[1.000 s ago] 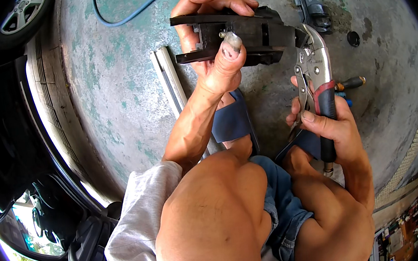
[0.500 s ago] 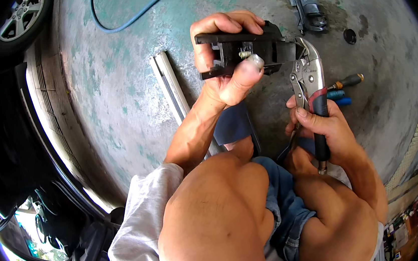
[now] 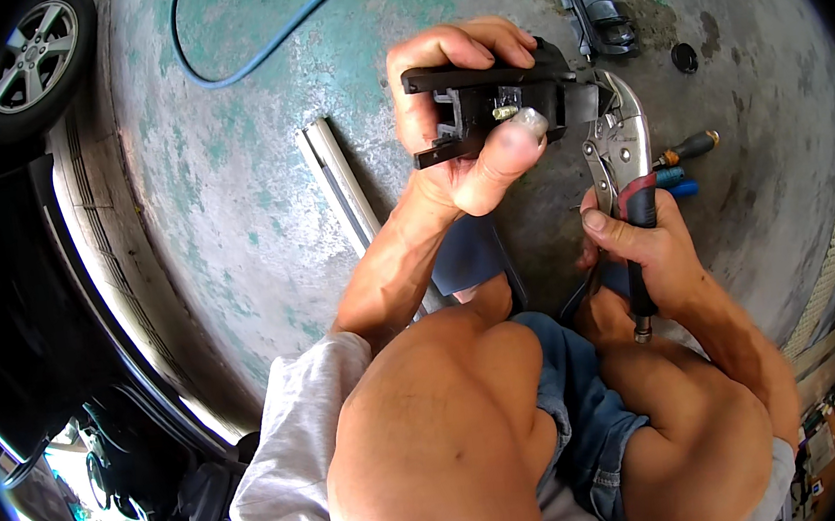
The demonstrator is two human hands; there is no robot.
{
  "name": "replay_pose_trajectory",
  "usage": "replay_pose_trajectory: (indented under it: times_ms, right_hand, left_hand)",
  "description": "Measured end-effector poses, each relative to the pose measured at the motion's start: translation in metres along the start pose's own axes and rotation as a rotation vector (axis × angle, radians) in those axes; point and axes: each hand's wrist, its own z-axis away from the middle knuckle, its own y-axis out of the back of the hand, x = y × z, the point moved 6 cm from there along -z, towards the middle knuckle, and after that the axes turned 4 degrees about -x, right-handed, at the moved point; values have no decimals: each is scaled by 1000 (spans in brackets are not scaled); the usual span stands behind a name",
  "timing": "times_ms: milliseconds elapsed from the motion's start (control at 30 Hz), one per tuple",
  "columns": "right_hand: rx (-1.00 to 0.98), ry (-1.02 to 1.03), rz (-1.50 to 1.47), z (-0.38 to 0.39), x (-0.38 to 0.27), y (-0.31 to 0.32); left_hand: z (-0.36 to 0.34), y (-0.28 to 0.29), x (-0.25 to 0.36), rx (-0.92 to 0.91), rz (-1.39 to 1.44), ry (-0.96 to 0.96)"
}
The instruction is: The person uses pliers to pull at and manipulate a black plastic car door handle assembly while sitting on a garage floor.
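In front of me, my left hand (image 3: pixel 470 177) grips a black housing-like part (image 3: pixel 460 78), fingers over its top and thumb beside a small threaded piece (image 3: pixel 505 112) on its face. At its right end a flat grey plate (image 3: pixel 581 102) sticks out, at the jaws of silver locking pliers (image 3: pixel 626 130) with a dark red and black grip. Whether the jaws are clamped on it is hard to tell. My right hand (image 3: pixel 642 244) is wrapped round the pliers' handles, thumb across them, below the part.
A grey bracket (image 3: pixel 591 23), black cap (image 3: pixel 684 58), screwdriver (image 3: pixel 698 145) and blue-handled tools (image 3: pixel 677 190) lie on the stained floor (image 3: pixel 219 179). A metal rail (image 3: pixel 328 169) lies left of my arm, a blue hose (image 3: pixel 219 74) above it. A car wheel (image 3: pixel 31 57) and open door are at left.
Since a second ago my left hand and the black part have moved down and to the right. My right hand still grips the pliers, its forearm shifted rightward.
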Motion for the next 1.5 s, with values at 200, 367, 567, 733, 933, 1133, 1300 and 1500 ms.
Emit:
replay_pose_trajectory:
  times_ms: [200,367,567,733,933,1133,1300,1500]
  right_hand:
    - [108,16,20,-15,22,15]
    - [192,100,135,-17,11,14]
    - [170,173,193,-22,-7,10]
    - [257,222,337,-15,-19,9]
    - [301,247,349,-8,-18,9]
    - [312,266,342,-3,-30,4]
    - [348,386,430,0,-36,9]
    - [397,407,741,5,-46,1]
  left_hand:
    - [16,-13,-11,-16,-173,110]
    - [23,-1,-22,290,-52,230]
    - [8,11,-17,332,71,161]
    - [12,14,-16,452,212,192]
    - [19,12,-17,527,156,225]
    - [19,17,-27,568,256,236]
    - [28,10,-37,745,318,372]
    - [56,13,-43,904,439,584]
